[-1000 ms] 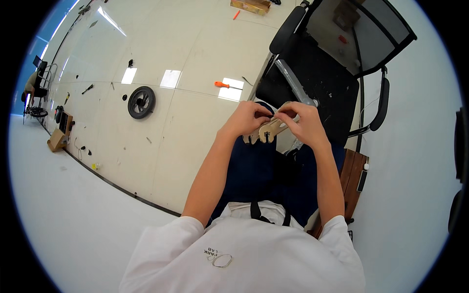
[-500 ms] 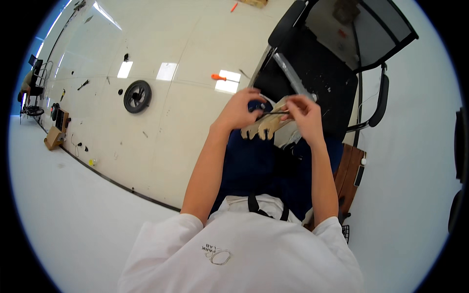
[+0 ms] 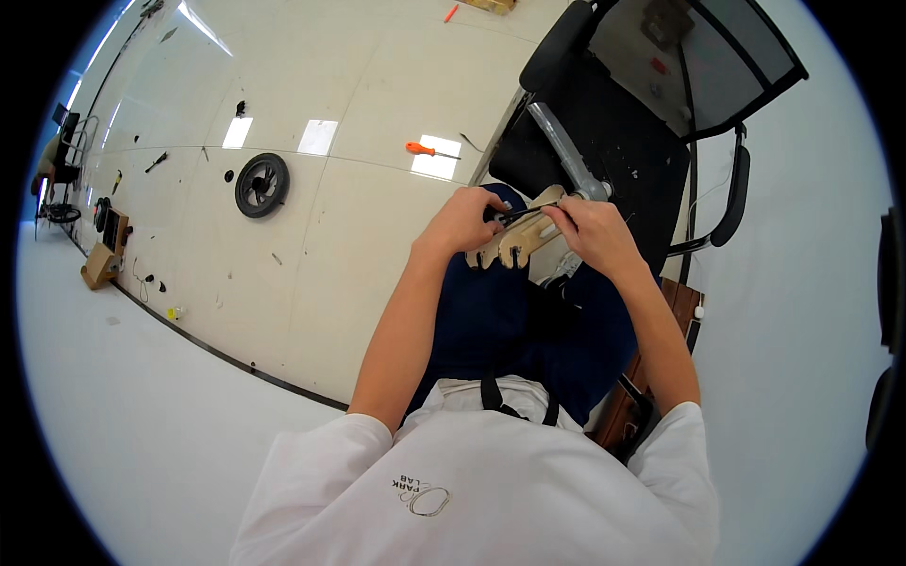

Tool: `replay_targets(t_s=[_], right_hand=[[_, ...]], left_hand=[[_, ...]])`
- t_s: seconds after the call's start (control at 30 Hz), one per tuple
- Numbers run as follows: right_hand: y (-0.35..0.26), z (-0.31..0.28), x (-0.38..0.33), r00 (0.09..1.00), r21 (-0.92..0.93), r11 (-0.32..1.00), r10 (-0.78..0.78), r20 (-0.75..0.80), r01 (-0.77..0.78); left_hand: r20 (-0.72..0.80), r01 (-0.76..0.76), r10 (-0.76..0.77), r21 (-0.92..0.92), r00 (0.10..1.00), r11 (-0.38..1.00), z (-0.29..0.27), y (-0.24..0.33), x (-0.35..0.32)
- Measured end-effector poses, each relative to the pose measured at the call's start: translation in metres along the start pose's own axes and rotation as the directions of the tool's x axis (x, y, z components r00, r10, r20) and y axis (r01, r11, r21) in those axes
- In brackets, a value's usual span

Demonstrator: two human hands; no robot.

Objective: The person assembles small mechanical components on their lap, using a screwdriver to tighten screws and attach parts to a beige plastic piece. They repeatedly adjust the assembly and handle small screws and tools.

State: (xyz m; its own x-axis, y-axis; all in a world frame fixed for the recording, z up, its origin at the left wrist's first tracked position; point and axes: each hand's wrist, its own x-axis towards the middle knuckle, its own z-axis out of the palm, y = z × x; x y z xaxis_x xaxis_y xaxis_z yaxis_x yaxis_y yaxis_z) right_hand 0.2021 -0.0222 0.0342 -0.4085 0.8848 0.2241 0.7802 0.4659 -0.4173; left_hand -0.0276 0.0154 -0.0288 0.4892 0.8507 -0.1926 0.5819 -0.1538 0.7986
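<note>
Dark strip (image 3: 528, 211) — slanted now (right forearm (image 3: 661, 325) swung outward).

Tan on the slotted piece (image 3: 514, 247), black on the thin rod (image 3: 532, 212) — navy on the trousers (image 3: 479, 316), white, dark-printed, on the shirt (image 3: 557, 481) — orange on the screwdriver handle (image 3: 419, 148).

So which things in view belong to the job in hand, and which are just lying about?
Job in hand:
thin dark strip, between left hand and right hand
beige slotted fork, under the hands

Apparently just lying about:
black spoked wheel, on the floor
orange-handled screwdriver, on the floor
cardboard box, far left
</note>
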Motion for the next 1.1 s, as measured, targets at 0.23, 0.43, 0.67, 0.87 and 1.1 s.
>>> replay_targets(t_s=[0.23,0.43,0.67,0.87,1.1], right_hand=[[-0.03,0.025,0.002,0.826,0.419,0.743,0.563,0.032,-0.522],[-0.037,-0.019,0.012,0.944,0.061,0.947,0.306,0.126,-0.315],[-0.035,-0.052,0.016,0.972,0.135,0.99,0.0,0.236,-0.033],[-0.022,-0.04,0.016,0.921,0.026,0.965,-0.257,0.292,0.261],[-0.019,-0.012,0.025,0.944,0.427,0.849,0.228,0.238,-0.312]], left_hand=[[-0.038,0.027,-0.028,-0.034,0.999,0.999,0.002,0.002,0.007],[-0.096,0.096,-0.1,-0.053,0.99,0.994,0.001,0.005,0.011],[-0.07,0.23,-0.24,-0.126,0.968,0.965,0.002,0.016,0.007],[-0.083,0.248,-0.26,-0.137,0.962,0.959,0.004,0.013,0.008],[-0.064,0.254,-0.264,-0.137,0.962,0.958,0.0,0.015,0.009]])
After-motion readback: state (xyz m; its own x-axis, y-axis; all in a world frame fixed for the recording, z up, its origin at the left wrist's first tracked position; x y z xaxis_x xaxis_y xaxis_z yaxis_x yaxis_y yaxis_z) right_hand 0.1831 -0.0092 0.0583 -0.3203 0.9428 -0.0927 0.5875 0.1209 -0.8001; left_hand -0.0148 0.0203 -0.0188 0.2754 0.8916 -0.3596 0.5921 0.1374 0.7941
